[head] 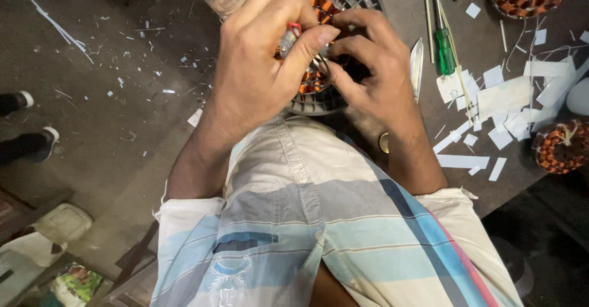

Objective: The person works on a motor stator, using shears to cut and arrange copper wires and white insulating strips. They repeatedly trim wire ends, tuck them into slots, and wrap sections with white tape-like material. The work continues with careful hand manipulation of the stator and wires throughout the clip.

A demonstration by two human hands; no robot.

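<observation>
Closely, both hands' fingers pinch copper windings in the ribbed grey stator (pixel 319 101); left hand (pixel 257 67) grips a red-tipped metal tool (pixel 289 35).

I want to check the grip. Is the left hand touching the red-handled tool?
Touching. The head view shows the left hand closed around the red-handled tool, with its thumb pressed along it, above the round motor stator.

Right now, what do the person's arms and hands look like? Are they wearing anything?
Both hands, left hand and right hand, are bare: no gloves, rings or watch visible. The forearms are bare too. Pale rolled-up sleeves end near the elbows, part of a shirt checked in cream, grey and light blue.
</observation>
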